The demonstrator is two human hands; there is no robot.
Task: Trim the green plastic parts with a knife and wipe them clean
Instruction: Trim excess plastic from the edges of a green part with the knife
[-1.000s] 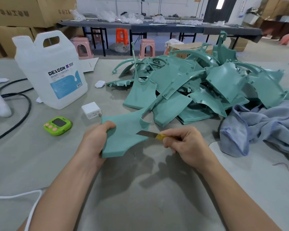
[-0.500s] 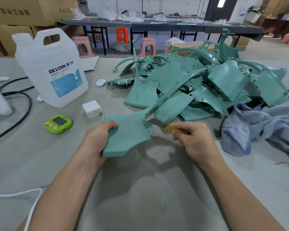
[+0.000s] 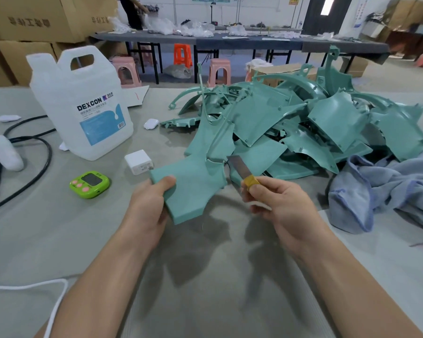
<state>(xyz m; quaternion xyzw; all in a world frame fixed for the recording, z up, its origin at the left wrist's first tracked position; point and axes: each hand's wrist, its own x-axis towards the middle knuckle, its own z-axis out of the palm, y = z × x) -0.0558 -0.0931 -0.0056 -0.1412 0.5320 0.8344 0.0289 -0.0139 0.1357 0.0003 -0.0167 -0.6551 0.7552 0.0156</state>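
Jug writing: the white jug point(image 3: 83, 103) carries "DEXCON" in bold dark letters with a small logo beside it. The finer lines under it, the blue panel and the little barcode sticker are too small to read.
Other writing: the cardboard boxes point(image 3: 34, 18) behind the jug bear dark printed characters I cannot read. The wall posters far behind it are also illegible.
Timer: a green timer point(image 3: 89, 182) lies on the worktop point(image 3: 59, 240) on the near side of the jug. Its screen is dark, with no digits readable.
Charger: a white charger point(image 3: 138, 162) lies just beside the jug's near right corner.
Left grip: the left grip point(image 3: 149, 206) holds a flat green part point(image 3: 193, 186) by its near left edge, to the right of the jug and closer to the person. The thumb is on top and the fingers are hidden beneath.
Right grip: the right grip point(image 3: 279, 203) is curled round a knife point(image 3: 239, 167). Only the bare blade and a band of yellow tape show.
Blade: it points up beside the part's right edge. I cannot tell whether they touch.
Pile: a heap of green parts point(image 3: 303, 123) lies right of the jug. Its lower pieces are buried.
Cloth: a blue cloth point(image 3: 388, 191) lies beyond the heap, far right of the jug, cut off by the frame.
Cable: a black cable point(image 3: 42, 152) left of the jug runs out of view.
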